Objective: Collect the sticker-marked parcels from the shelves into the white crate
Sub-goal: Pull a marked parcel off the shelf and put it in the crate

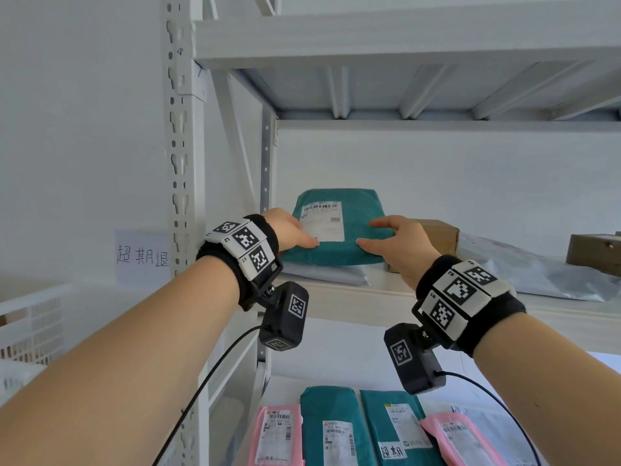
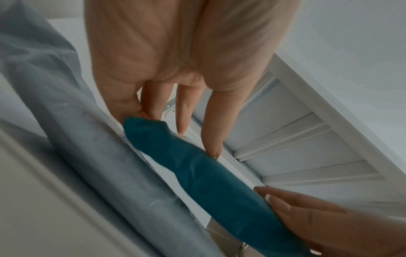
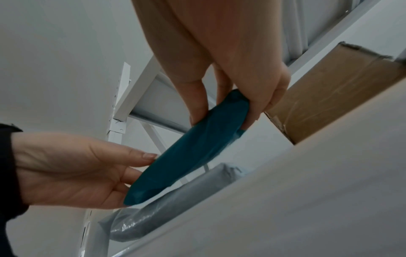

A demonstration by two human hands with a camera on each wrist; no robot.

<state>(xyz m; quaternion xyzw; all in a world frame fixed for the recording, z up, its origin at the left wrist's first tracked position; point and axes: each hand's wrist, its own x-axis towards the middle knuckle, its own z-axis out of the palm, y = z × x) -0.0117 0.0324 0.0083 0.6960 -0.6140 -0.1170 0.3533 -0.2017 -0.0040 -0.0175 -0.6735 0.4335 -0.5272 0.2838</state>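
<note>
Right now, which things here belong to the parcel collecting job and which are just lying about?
In the job:
- teal parcel, gripped at both ends by the left hand and right hand
- white crate, low at left
- teal parcel with a handwritten sticker, lower shelf

Lying about:
- grey mailer under the gripped parcel
- cardboard box
- pink parcels

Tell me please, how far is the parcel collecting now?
Done: nothing can be confirmed, since the inside of the white crate is not visible. In hand: both hands, left hand and right hand, hold the teal parcel lying on a grey bag. Left: a lower-shelf teal parcel with a handwritten sticker waits.
</note>
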